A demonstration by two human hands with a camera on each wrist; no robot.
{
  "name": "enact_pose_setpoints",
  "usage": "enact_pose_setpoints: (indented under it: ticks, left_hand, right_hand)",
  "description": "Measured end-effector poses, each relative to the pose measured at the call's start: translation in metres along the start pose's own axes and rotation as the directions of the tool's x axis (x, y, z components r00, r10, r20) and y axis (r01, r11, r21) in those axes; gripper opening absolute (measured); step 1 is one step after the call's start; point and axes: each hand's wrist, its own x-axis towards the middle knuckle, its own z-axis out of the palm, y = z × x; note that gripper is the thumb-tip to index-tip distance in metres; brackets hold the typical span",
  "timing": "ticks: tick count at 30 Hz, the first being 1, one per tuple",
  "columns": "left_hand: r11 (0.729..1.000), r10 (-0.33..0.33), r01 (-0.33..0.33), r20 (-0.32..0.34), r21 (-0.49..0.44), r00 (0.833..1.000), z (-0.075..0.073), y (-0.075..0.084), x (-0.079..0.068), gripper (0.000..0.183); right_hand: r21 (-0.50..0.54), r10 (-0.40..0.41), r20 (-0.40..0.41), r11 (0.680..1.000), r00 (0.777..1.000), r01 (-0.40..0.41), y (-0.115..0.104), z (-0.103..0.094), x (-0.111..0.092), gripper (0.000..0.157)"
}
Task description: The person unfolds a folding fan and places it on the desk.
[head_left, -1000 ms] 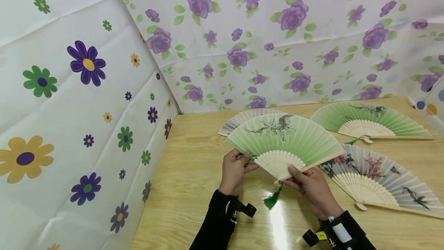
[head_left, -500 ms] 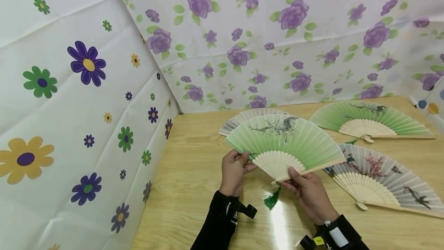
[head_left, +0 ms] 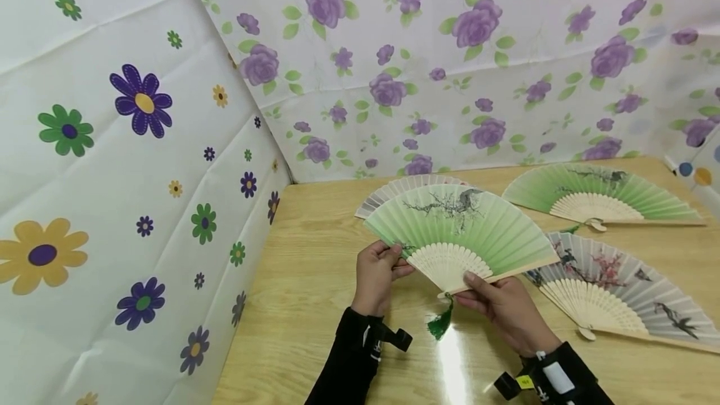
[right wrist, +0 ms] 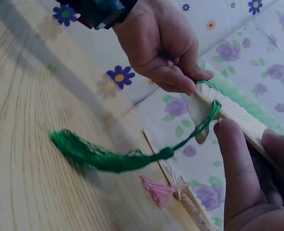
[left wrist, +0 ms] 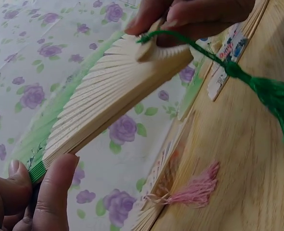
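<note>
Both hands hold up a spread green folding fan (head_left: 506,230) with a dark branch-and-bird print and pale pierced ribs. My left hand (head_left: 378,277) pinches its left outer rib between thumb and fingers, where the green leaf begins, as the left wrist view shows up close. Near the pivot, my right hand (head_left: 509,311) grips the right outer rib, thumb on top. From the pivot end hangs a green tassel (head_left: 440,324) on a cord, between the hands and above the table. In the right wrist view the same green tassel (right wrist: 108,156) dangles free.
Another spread green fan (head_left: 652,195) lies at the back right of the wooden table (head_left: 304,280). A grey-white fan with blossoms (head_left: 669,286) lies right of the hands. Behind the held fan, a pale fan (head_left: 382,195) is partly hidden; a pink tassel (left wrist: 195,187) lies nearby. Flowered sheets (head_left: 349,105) enclose the table.
The held fan's pivot end has shifted slightly left, and the fan's tilt has changed a little. Both hands keep their grip; the fans on the table stay put.
</note>
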Motion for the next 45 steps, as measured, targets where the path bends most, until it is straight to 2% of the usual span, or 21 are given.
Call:
enact_pose_setpoints:
  ticks: [3,8,11,16,23,27,34,38,45]
  left_hand:
    - [1.0,0.015,-0.016,-0.013,-0.026,1.0,0.0,-0.002,0.0,0.018]
    - [0.997,0.011,-0.017,-0.072,-0.08,0.997,0.001,-0.007,0.001,0.018]
    - [0.996,0.002,-0.01,-0.093,-0.094,0.996,0.001,-0.008,0.001,0.017]
    - [0.996,0.016,-0.021,-0.059,-0.084,0.998,0.0,-0.007,0.0,0.015]
    - [0.997,0.023,-0.026,-0.04,-0.079,0.999,0.001,-0.007,-0.001,0.01]
    - [0.995,0.031,-0.036,-0.061,-0.091,0.998,0.002,-0.008,-0.001,0.009]
    - [0.987,0.073,-0.092,-0.149,-0.13,0.986,0.006,-0.011,0.001,0.011]
    - [0.986,0.085,-0.109,-0.177,-0.125,0.98,0.007,-0.012,0.003,0.01]
    - [0.988,0.073,-0.096,-0.192,-0.117,0.979,0.004,-0.009,0.002,0.009]
  right_hand:
    - [0.026,-0.028,-0.059,0.999,0.998,0.03,0.002,0.004,-0.001,0.023]
    - [0.141,-0.056,-0.114,0.987,0.992,0.072,0.011,0.01,-0.001,0.026]
    - [0.155,-0.061,-0.114,0.985,0.992,0.078,0.015,0.011,0.0,0.028]
    - [0.11,-0.093,-0.086,0.989,0.992,0.102,0.013,0.006,0.001,0.028]
    - [0.131,-0.101,-0.047,0.986,0.994,0.106,0.003,0.004,0.002,0.027]
    - [0.192,-0.094,-0.055,0.976,0.994,0.102,0.002,0.007,0.002,0.029]
    - [0.311,-0.08,-0.141,0.943,0.987,0.121,0.007,0.02,0.001,0.027]
    - [0.293,-0.092,-0.115,0.948,0.989,0.122,0.009,0.019,0.0,0.027]
    - [0.197,-0.124,-0.034,0.972,0.992,0.128,0.0,0.004,-0.003,0.028]
